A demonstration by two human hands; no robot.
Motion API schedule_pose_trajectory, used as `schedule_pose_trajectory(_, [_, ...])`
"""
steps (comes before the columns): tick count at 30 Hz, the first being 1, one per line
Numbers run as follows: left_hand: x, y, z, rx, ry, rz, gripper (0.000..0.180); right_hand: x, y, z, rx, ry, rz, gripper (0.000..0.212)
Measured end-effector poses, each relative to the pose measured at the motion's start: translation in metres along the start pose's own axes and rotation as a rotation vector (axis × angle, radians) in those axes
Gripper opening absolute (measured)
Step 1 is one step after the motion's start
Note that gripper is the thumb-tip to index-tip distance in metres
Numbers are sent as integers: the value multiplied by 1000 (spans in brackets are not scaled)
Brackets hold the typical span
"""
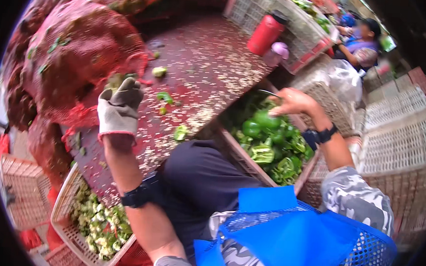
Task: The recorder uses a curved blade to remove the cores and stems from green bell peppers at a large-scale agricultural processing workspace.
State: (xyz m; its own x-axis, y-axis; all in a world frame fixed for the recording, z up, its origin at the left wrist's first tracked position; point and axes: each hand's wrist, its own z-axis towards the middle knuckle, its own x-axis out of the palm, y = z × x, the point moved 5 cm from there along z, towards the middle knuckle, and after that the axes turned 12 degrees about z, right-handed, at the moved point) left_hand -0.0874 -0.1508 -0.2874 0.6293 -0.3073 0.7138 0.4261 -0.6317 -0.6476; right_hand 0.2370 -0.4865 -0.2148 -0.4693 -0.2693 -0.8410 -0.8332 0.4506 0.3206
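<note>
My left hand [122, 107], in a pale grey work glove, is raised over the left side of the dark red tabletop [198, 49], close to a full red mesh sack [86, 52]. Its fingers are curled, and what they hold, if anything, is unclear. My bare right hand [295, 102] grips a thin, curved metal tool [269, 93], mostly hidden by the fingers. Below that hand stands a crate [250, 169] of green bell peppers [267, 124], some whole and others cut open. Pale seeds and small pepper scraps [180, 132] lie scattered over the tabletop.
A pale basket [61, 221] of pepper cores and trimmings stands at lower left. A red bottle [267, 33] and a pink-lidded bottle [276, 54] are at the table's far right. Stacked crates [398, 129] line the right side. Another person [362, 44] sits at far right.
</note>
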Motion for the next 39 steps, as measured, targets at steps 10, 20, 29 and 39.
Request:
schedule_pose_trajectory(10, [-85, -52, -16, 315, -421, -95, 64, 10, 195, 136, -568, -483, 384, 43])
schedule_pose_trajectory(20, [-86, -53, -5, 308, -360, -132, 69, 69, 338, 287, -591, -580, 19, 45])
schedule_pose_trajectory(29, [-84, -56, -13, 258, -300, -194, 65, -26, 220, 148, -631, -163, 534, 42])
schedule_pose_trajectory(39, [-71, -49, -11, 232, -297, -141, 72, -11, 133, 85, -360, -314, 100, 51])
